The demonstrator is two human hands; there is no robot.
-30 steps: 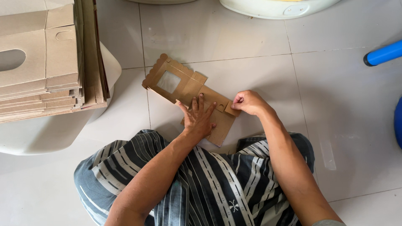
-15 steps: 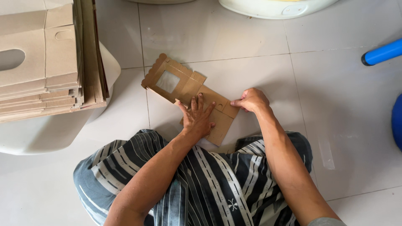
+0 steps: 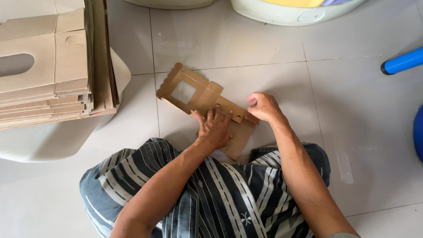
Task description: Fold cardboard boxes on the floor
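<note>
Nearest the camera, the person is sitting on the floor in a dark blue-grey garment with pale stripes [image 3: 220,198], both forearms reaching forward.

The left hand [image 3: 214,128] is lying palm down on a flat brown die-cut cardboard box blank [image 3: 207,103], fingers spread wide and pressing flat; nothing is gripped. The right hand [image 3: 263,107] is resting at the blank's right edge with fingers curled inward into a loose fist, touching the cardboard there. Whether it is pinching a flap cannot be told.

The blank is lying on the floor just ahead of the knees, between the two hands. Its long axis is running diagonally, from the near right by the lap to the far left. The far-left end is pointing away toward the upper left, carrying a scalloped edge and a square cut-out window [image 3: 183,91]. The near end is partly hidden under the left hand.

The surface is a floor of large pale glossy tiles [image 3: 352,110] with thin grout lines.

To the left, well apart from the blank, a stack of flat brown cardboard blanks [image 3: 48,70] with an oval slot is sitting on a white rounded plastic object [image 3: 53,141].

Farther off, a white rounded tub rim [image 3: 286,13] is showing at the top edge, and a blue cylindrical plastic object [image 3: 403,61] is lying at the far right.
</note>
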